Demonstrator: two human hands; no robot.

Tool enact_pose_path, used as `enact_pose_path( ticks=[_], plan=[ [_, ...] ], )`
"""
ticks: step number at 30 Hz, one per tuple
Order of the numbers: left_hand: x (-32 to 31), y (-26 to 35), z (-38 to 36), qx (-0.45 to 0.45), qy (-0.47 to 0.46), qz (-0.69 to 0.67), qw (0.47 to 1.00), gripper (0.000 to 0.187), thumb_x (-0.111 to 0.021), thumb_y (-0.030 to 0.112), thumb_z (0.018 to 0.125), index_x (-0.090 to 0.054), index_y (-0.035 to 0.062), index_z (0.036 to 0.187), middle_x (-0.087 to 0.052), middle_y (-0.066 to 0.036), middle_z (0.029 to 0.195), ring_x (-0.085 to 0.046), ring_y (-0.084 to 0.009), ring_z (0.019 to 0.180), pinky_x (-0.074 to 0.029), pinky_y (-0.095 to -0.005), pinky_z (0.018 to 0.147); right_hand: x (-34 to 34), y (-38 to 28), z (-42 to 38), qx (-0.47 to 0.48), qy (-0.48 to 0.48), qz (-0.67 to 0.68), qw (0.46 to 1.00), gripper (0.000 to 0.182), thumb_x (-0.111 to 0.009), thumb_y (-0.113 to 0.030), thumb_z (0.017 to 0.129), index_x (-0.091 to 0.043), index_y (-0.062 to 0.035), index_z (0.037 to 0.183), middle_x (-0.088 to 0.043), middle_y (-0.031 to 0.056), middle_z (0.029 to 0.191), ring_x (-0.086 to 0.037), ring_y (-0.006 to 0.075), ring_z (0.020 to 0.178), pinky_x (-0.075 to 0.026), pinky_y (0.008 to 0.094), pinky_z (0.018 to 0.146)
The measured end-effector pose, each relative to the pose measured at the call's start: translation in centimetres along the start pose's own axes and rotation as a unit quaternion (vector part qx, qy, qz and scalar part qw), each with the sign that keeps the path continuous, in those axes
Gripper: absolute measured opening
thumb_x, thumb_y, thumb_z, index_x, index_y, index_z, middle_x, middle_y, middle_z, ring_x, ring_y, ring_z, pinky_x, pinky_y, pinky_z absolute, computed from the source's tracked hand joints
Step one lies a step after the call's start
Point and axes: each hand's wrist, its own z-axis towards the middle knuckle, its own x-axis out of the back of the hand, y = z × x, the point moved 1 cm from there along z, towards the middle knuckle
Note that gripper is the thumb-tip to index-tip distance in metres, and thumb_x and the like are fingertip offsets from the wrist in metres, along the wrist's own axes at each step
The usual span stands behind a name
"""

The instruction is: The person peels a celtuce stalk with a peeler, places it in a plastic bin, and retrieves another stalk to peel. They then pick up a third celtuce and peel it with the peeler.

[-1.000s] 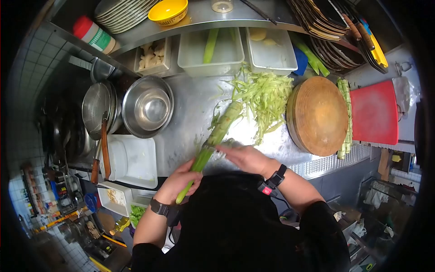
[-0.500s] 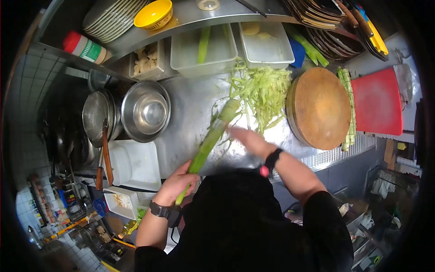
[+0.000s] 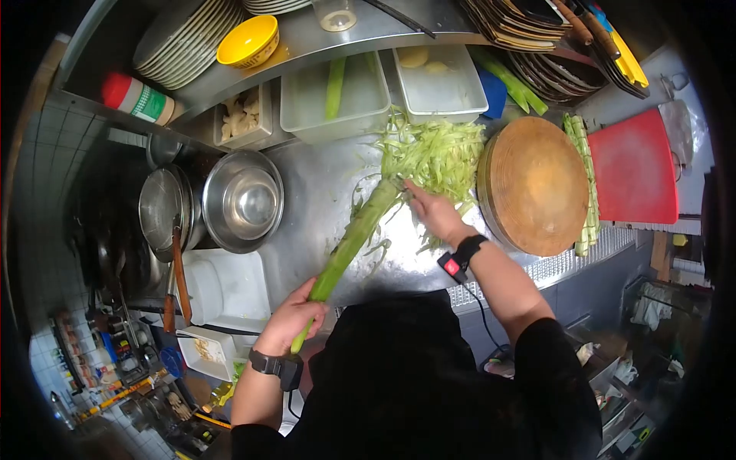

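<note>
Long, thick green stalk (image 3: pixel 345 249), centre frame
Your left hand (image 3: pixel 290 318) wraps its thin end, likely stiff, slippery; your right hand (image 3: pixel 435 213) touches its top, grip unclear.

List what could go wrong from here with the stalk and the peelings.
The left hand grips the stalk near its lower end, so the far end might swing or roll if the right hand presses unevenly.

If the right hand slipped down the stalk, it could run into the left fingers.

The peelings lie loose close to the right tub; a nudge might push some against it.
</note>
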Motion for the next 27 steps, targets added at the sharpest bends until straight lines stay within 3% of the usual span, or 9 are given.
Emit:
enact_pose_path(
  ticks=[4, 8, 13, 16, 18, 20, 23, 25, 27],
  plan=[
    [0.2, -0.3, 0.4, -0.004, -0.034, -0.042, 0.999, 0.062, -0.059, 0.002, 0.093, -0.044, 0.0126, 0.152, -0.050, 0.001, 0.071, -0.044, -0.0092, 0.050, -0.033, -0.0251, 0.044, -0.4, -5.9, -1.4, -0.120, -0.087, 0.016, 0.989, 0.052, -0.060, -0.020, 0.105, -0.048, -0.0200, 0.156, -0.072, 0.0257, 0.094, -0.071, 0.0429, 0.083, -0.058, 0.0488, 0.076],
    [0.1, -0.4, 0.6, 0.003, -0.040, -0.123, 0.992, 0.062, -0.058, 0.000, 0.090, -0.043, 0.0055, 0.150, -0.049, -0.003, 0.070, -0.044, -0.0135, 0.045, -0.032, -0.0272, 0.040, -2.5, -9.2, -3.6, -0.002, -0.027, 0.146, 0.989, 0.056, -0.062, -0.020, 0.104, -0.046, -0.0218, 0.157, -0.073, 0.0216, 0.098, -0.071, 0.0409, 0.084, -0.058, 0.0484, 0.078],
    [0.3, -1.0, 0.9, 0.013, -0.057, -0.157, 0.986, 0.062, -0.058, 0.001, 0.090, -0.043, 0.0069, 0.150, -0.048, -0.004, 0.070, -0.043, -0.0137, 0.045, -0.031, -0.0276, 0.039, -1.4, -13.9, -4.1, 0.047, -0.231, 0.100, 0.967, 0.056, -0.062, -0.019, 0.104, -0.046, -0.0183, 0.158, -0.072, 0.0221, 0.101, -0.070, 0.0426, 0.087, -0.058, 0.0463, 0.077],
    [0.1, -0.8, 0.6, 0.015, -0.052, -0.161, 0.986, 0.062, -0.058, 0.002, 0.090, -0.043, 0.0079, 0.150, -0.048, -0.004, 0.070, -0.042, -0.0138, 0.045, -0.031, -0.0272, 0.039, -2.2, -11.9, -4.1, 0.147, -0.189, 0.100, 0.966, 0.061, -0.062, -0.019, 0.101, -0.044, -0.0233, 0.159, -0.068, 0.0186, 0.082, -0.068, 0.0373, 0.072, -0.055, 0.0482, 0.069],
    [-0.2, -0.6, 0.5, 0.016, -0.051, -0.141, 0.989, 0.062, -0.057, 0.001, 0.090, -0.044, 0.0079, 0.150, -0.047, -0.004, 0.071, -0.042, -0.0140, 0.045, -0.030, -0.0272, 0.039, -5.4, -6.1, -3.3, 0.074, -0.080, 0.235, 0.966, 0.058, -0.060, -0.019, 0.103, -0.046, -0.0208, 0.158, -0.072, 0.0180, 0.086, -0.070, 0.0357, 0.072, -0.056, 0.0466, 0.069],
    [0.5, -1.6, 0.5, 0.016, -0.043, -0.144, 0.988, 0.062, -0.058, 0.001, 0.090, -0.044, 0.0078, 0.150, -0.048, -0.004, 0.071, -0.042, -0.0139, 0.045, -0.030, -0.0272, 0.039, -2.2, -0.2, -0.4, -0.170, -0.066, 0.040, 0.982, 0.054, -0.058, -0.020, 0.105, -0.046, -0.0184, 0.158, -0.074, 0.0198, 0.092, -0.071, 0.0365, 0.075, -0.057, 0.0450, 0.072],
    [0.6, -0.9, 0.3, 0.007, -0.037, -0.142, 0.989, 0.062, -0.058, 0.001, 0.090, -0.045, 0.0077, 0.150, -0.049, -0.004, 0.071, -0.042, -0.0138, 0.045, -0.030, -0.0273, 0.039, -0.7, 1.4, -0.4, -0.161, -0.032, 0.025, 0.986, 0.053, -0.058, -0.021, 0.106, -0.047, -0.0164, 0.157, -0.073, 0.0234, 0.090, -0.071, 0.0379, 0.075, -0.058, 0.0450, 0.073],
    [0.3, -1.0, 0.4, -0.001, -0.044, -0.149, 0.988, 0.061, -0.058, 0.001, 0.090, -0.045, 0.0076, 0.149, -0.049, -0.004, 0.071, -0.042, -0.0138, 0.045, -0.030, -0.0274, 0.040, -1.1, 0.5, -1.2, -0.043, 0.051, 0.039, 0.997, 0.053, -0.058, -0.022, 0.107, -0.046, -0.0171, 0.158, -0.070, 0.0245, 0.081, -0.069, 0.0407, 0.071, -0.058, 0.0462, 0.073],
    [0.6, -1.1, 0.5, -0.007, -0.040, -0.145, 0.989, 0.061, -0.059, 0.001, 0.089, -0.045, 0.0071, 0.149, -0.049, -0.004, 0.070, -0.043, -0.0134, 0.046, -0.030, -0.0274, 0.040, -0.8, -2.0, -2.1, -0.093, -0.028, 0.049, 0.994, 0.053, -0.058, -0.022, 0.107, -0.046, -0.0177, 0.158, -0.071, 0.0245, 0.085, -0.070, 0.0404, 0.074, -0.058, 0.0461, 0.075]
  ],
)
